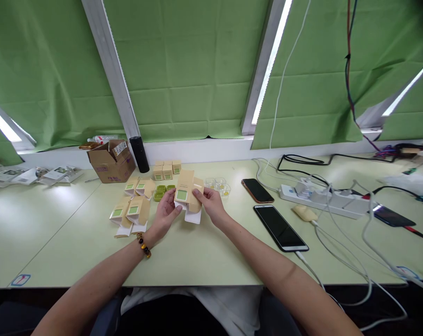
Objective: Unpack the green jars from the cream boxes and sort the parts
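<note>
Fingers (pixel 169 194) first: how do they stand?

Those of the left hand (pixel 165 213) are closed on the left side of the box (pixel 185 183), thumb at its lower corner; those of the right hand (pixel 214 204) pinch its right side, thumb on the near face

And where is it?

Held above the desk (pixel 228 261), with the open boxes (pixel 138 212) well to the left, the green cups (pixel 160 191) just beyond the left hand, and the clear cups (pixel 220 185) beyond the right

How would you expect it to handle?

Light, I'd judge, and thin card: fairly stiff across a flat panel, soft along the creases. Probably not slippery, but easy to dent. The white flaps (pixel 193 217) hang out at the lower end and look floppy

So where to grip?

At the side edges, left and right, close to the folds. I'd keep pressure off the green square (pixel 181 195), since a hard squeeze there could buckle the panel

What of the arms?

The left forearm slants up from the lower left, bracelet (pixel 143 245) at the wrist, palm turned towards the box; the right one slants in from the lower right, back of the hand outward, thumb pointing left
</note>
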`<action>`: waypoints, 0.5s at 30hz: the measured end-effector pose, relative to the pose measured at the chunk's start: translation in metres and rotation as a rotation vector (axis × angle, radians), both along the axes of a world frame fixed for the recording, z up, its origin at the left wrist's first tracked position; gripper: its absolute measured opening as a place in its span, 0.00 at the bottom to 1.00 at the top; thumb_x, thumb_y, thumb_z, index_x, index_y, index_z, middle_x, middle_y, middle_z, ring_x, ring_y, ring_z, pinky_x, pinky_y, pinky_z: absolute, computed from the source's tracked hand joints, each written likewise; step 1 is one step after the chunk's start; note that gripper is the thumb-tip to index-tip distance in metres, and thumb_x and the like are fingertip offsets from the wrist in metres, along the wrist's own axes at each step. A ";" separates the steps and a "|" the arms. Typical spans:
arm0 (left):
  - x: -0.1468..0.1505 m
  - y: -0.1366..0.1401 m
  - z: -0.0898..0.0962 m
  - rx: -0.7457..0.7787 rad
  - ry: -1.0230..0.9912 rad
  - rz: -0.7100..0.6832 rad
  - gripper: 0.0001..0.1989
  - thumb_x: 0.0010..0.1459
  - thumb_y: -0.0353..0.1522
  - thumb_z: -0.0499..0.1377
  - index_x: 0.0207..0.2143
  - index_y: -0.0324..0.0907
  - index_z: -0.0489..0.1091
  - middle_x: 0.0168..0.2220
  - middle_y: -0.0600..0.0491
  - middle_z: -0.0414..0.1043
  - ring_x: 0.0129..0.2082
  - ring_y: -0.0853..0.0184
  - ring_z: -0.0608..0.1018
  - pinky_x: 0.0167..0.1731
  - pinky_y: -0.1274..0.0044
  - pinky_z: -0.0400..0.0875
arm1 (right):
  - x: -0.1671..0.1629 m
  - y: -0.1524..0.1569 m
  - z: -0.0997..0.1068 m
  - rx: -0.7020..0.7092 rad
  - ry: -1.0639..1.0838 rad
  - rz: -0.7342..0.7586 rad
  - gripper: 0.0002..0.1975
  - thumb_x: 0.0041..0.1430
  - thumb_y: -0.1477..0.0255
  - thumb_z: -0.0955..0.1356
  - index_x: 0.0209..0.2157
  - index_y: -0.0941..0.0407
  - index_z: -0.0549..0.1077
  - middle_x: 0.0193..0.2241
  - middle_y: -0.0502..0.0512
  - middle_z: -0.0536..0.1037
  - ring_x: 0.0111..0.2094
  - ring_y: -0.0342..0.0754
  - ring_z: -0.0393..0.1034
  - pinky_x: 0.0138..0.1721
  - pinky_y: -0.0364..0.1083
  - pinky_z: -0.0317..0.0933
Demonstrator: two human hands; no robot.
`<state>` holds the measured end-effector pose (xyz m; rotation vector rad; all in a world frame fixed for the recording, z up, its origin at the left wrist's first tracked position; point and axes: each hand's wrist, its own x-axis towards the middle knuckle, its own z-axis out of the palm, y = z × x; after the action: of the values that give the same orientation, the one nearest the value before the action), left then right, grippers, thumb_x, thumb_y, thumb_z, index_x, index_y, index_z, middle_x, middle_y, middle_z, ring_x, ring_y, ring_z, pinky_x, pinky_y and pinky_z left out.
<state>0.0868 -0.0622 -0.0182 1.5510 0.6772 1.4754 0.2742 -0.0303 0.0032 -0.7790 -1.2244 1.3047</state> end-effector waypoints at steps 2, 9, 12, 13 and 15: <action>0.001 -0.001 0.001 -0.016 0.009 0.013 0.28 0.64 0.45 0.66 0.61 0.45 0.64 0.61 0.42 0.73 0.61 0.55 0.76 0.61 0.63 0.72 | 0.000 0.000 0.000 0.002 0.001 -0.018 0.28 0.48 0.46 0.79 0.40 0.56 0.84 0.42 0.60 0.87 0.42 0.58 0.82 0.44 0.53 0.75; 0.001 0.000 0.003 -0.061 0.042 0.095 0.20 0.64 0.46 0.65 0.50 0.42 0.72 0.49 0.44 0.79 0.49 0.59 0.81 0.52 0.67 0.75 | 0.002 -0.001 -0.002 0.016 -0.008 -0.074 0.25 0.46 0.49 0.80 0.35 0.56 0.84 0.38 0.59 0.87 0.38 0.58 0.82 0.40 0.54 0.76; 0.001 0.002 0.000 -0.056 0.036 0.106 0.19 0.63 0.46 0.67 0.48 0.42 0.72 0.47 0.45 0.79 0.48 0.59 0.81 0.51 0.67 0.75 | 0.002 0.000 -0.004 0.023 0.001 -0.102 0.24 0.46 0.50 0.80 0.34 0.55 0.84 0.37 0.58 0.87 0.38 0.58 0.82 0.40 0.54 0.76; 0.001 0.003 -0.001 -0.054 0.037 0.110 0.19 0.63 0.46 0.67 0.47 0.42 0.73 0.47 0.45 0.80 0.48 0.59 0.81 0.51 0.68 0.75 | 0.003 0.000 -0.004 0.028 0.002 -0.110 0.24 0.46 0.50 0.80 0.34 0.55 0.84 0.38 0.58 0.87 0.38 0.58 0.82 0.40 0.54 0.76; 0.001 0.005 -0.003 -0.048 0.041 0.124 0.19 0.62 0.46 0.68 0.46 0.42 0.73 0.46 0.45 0.80 0.47 0.60 0.81 0.50 0.68 0.75 | 0.003 0.000 -0.005 0.039 -0.005 -0.130 0.23 0.46 0.50 0.80 0.33 0.55 0.84 0.37 0.58 0.87 0.37 0.57 0.81 0.39 0.54 0.76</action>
<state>0.0875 -0.0573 -0.0210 1.5295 0.8404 1.5095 0.2767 -0.0300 -0.0016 -0.8209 -1.1797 1.1708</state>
